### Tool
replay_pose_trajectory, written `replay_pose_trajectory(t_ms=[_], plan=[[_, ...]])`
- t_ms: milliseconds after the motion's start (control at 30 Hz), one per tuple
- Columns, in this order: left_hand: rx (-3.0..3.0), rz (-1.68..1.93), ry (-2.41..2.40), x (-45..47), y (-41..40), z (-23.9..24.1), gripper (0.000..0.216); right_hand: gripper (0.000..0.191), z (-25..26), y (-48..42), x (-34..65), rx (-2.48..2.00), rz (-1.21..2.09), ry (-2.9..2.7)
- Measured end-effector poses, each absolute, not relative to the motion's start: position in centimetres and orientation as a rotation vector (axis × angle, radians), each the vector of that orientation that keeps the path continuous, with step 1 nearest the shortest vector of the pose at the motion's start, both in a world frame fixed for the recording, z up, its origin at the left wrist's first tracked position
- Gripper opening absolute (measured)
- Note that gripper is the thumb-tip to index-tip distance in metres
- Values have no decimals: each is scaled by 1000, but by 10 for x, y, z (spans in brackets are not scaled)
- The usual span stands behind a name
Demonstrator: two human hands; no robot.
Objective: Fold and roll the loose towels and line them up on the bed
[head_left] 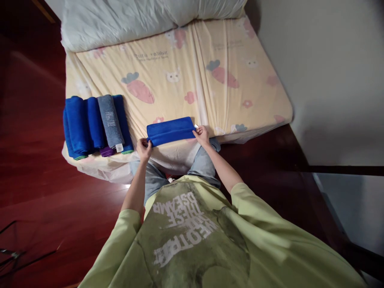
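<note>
A blue towel (171, 131), folded into a long narrow strip, lies on the near edge of the bed (210, 80). My left hand (144, 148) pinches its left end with fingers closed. At the strip's right end my right hand (202, 135) grips the corner, where a small white tag shows. Both arms reach forward from my green shirt.
A row of rolled towels (97, 124), mostly blue with one grey, lies at the bed's left front corner. A white duvet (144, 20) is bunched at the head of the bed. The wall (330, 80) runs along the right, dark wooden floor (33, 160) on the left.
</note>
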State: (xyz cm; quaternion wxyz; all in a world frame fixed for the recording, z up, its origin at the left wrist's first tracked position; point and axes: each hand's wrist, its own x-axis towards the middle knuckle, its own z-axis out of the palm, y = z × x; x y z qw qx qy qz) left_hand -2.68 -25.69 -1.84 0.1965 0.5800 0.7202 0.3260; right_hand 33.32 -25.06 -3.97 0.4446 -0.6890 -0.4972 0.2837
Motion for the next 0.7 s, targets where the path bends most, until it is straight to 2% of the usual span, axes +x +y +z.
replay_pose_trajectory(t_ms=[67, 233, 533, 700], plan=[[1667, 957, 2030, -27, -257, -17, 21, 22, -39, -251, 335, -1699, 678, -1269], [1794, 956, 1966, -25, -259, -11, 12, 3, -35, -253, 334, -1619, 592, -1437], [1858, 987, 1846, -27, -258, -19, 23, 28, -36, -254, 325, -1495, 553, -1543], [1971, 944, 1743, -34, -261, -20, 30, 34, -36, -261, 332, -1425, 606, -1631]])
